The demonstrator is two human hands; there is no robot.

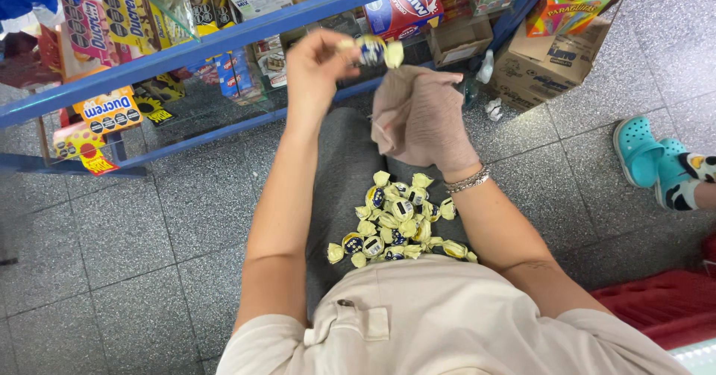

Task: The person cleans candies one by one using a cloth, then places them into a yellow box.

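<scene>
Beige shirt fabric [447, 323] fills the bottom of the view, and just beyond it a heap of wrapped candies [395, 222], pale yellow twists with dark blue and white middles, lies in the person's lap on grey trousers [339, 174].

One more wrapped candy [373, 49] of the same kind is held up above the lap, in front of the shelf. The left hand [317, 65] pinches one twisted end of it between thumb and fingertips, the other fingers curled in. The right hand [421, 118] wears a thin beige glove and is closed around the mouth of a gathered pinkish cloth bag [406, 84]; the bag's opening sits right under the raised candy, touching or almost touching its other end. What the bag holds cannot be seen. A beaded bracelet [468, 180] circles the right wrist.

Ahead stands a blue metal shelf [224, 36] with glass panels, packed with boxed and bagged snacks in yellow, red and blue. Brown cardboard cartons [537, 65] sit on the floor to its right, one open-topped box tucked under the shelf. Grey speckled floor tiles [112, 226] spread around. At the right edge another person's foot in a turquoise clog [638, 147] rests on the tiles, and a red plastic crate [664, 300] shows in the lower right corner.
</scene>
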